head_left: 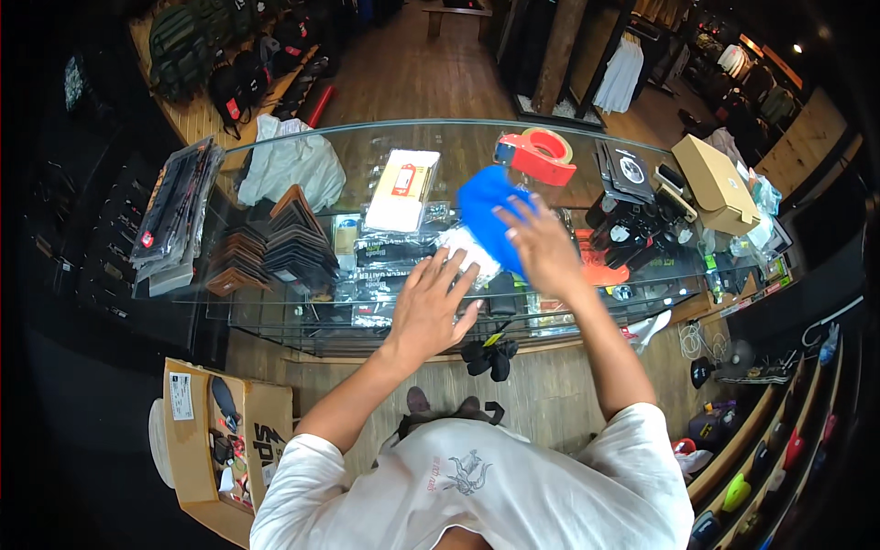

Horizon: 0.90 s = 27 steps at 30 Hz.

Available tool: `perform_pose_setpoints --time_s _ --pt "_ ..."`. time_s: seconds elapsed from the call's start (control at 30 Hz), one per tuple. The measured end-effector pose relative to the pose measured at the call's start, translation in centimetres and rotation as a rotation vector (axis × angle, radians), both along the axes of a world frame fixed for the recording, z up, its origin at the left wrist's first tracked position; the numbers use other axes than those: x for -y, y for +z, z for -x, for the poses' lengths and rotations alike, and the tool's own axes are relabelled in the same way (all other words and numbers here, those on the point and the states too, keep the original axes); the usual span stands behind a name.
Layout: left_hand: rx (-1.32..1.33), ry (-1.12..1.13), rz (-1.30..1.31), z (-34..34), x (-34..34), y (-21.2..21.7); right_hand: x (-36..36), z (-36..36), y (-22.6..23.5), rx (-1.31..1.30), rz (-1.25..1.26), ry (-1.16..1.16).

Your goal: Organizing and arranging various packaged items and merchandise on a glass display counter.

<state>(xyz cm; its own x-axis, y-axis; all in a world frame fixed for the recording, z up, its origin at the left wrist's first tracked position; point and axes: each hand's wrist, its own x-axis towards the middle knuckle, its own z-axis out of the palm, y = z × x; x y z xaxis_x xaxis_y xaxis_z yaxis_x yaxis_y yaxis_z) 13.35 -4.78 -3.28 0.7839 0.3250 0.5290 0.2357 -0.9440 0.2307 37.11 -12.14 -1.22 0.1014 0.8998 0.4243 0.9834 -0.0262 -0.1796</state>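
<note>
Hands (541,243) spread flat on blue cloth (483,213), fingers open, apparently on glass counter (275,147)

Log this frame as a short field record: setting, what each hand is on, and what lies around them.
setting: glass display counter in a shop, seen from above
left hand: flat, fingers spread, on a clear plastic-wrapped item
right hand: palm down on a blue cloth item
behind the hands: red tape dispenser, cream flat package
right of the hands: brown cardboard box
left end of counter: white plastic bag
</note>
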Motion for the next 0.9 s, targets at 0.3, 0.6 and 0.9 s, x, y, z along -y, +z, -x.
perform_pose_setpoints --time_s 0.3,0.6,0.9 --pt "-0.021 0.013 -0.014 0.3 0.0 -1.0 0.0 1.7 -0.1 0.005 0.033 -0.010" --pt "-0.020 0.024 -0.052 -0.2 -0.5 -1.1 0.0 0.6 -0.4 -0.025 -0.014 -0.059" --pt "0.078 -0.001 0.005 0.6 0.0 -1.3 5.7 -5.2 -1.9 -0.467 -0.455 -0.409"
